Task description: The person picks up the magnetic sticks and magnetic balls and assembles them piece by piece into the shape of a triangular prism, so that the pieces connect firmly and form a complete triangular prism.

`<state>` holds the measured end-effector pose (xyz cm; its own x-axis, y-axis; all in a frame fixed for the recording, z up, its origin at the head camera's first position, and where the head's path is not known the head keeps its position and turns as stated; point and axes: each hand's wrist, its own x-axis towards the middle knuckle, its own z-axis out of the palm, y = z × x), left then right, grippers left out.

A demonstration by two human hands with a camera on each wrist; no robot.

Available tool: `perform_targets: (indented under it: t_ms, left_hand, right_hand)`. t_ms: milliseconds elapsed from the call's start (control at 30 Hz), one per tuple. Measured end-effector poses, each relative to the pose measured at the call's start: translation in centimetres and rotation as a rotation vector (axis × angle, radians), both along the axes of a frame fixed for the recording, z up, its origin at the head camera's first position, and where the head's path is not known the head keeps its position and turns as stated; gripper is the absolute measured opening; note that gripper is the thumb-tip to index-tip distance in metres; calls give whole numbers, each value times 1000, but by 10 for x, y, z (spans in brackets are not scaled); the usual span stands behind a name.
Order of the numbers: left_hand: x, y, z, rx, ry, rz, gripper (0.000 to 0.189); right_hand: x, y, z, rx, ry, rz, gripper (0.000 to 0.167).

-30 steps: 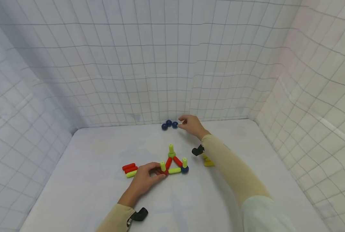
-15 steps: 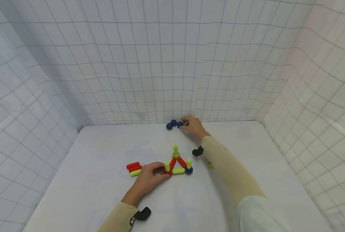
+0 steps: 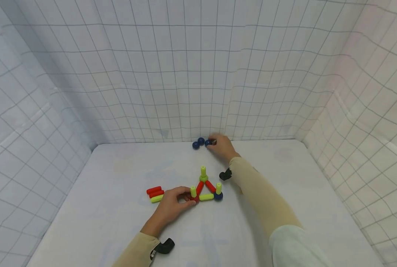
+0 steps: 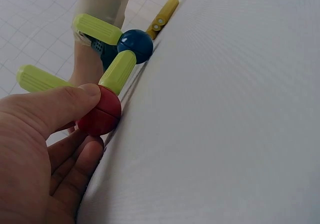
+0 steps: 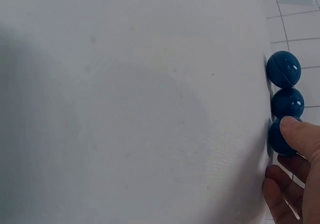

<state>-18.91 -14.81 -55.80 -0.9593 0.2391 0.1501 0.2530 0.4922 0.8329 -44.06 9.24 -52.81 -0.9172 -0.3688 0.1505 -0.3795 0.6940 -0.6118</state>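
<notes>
My left hand point(image 3: 171, 205) holds the red ball point(image 4: 102, 115) at the near left corner of a triangle of balls and sticks. Red sticks point(image 3: 210, 186) form two sides, and a lime stick point(image 3: 206, 197) forms the near one. A dark blue ball point(image 3: 218, 195) and a green ball point(image 3: 203, 178) make the other corners. From each corner ball a lime stick stands upright. At the back of the table, my right hand point(image 3: 223, 146) pinches a blue ball point(image 5: 280, 138) between thumb and fingers, at the right end of a group of three.
Red sticks point(image 3: 154, 190) and a lime stick point(image 3: 156, 198) lie left of the triangle. Yellow sticks point(image 4: 167, 12) lie to its right, mostly hidden under the right arm in the head view. A grid-patterned sheet point(image 3: 201, 74) rises behind the table.
My right thumb and fingers have closed in on the rightmost blue ball. The left hand keeps its hold on the red ball, while the head view has shifted slightly.
</notes>
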Motion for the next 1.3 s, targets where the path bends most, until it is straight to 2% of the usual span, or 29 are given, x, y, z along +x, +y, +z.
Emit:
perform_targets:
  t_ms: [133,267,367,500,700,1000,1300]
  left_hand:
    - [0,1,0,3,0,0,29]
    - [0,1,1,4,1,-4,31]
    - [0,1,2,-1,5,-6,32]
    - [-1,0,3,-3,7,0,32]
    - [-2,-2,1,-3,4,4,33]
    - [0,-1,0,4,-9,17,31]
    - [1,1,4,4,-20,17,33]
  right_hand:
    - [4,0,2,-19,20,-5,41]
    - [10,4,6,-116,3,-37,40]
    - [17,7,12,-196,-16,-59,39]
    - [29,11,24,-219,-15,-47,40]
    - [51,20,40,-257,8,-4,39]
    - [87,22,64,-327,73,108,37]
    - [131,19,73,-389,114,238,34]
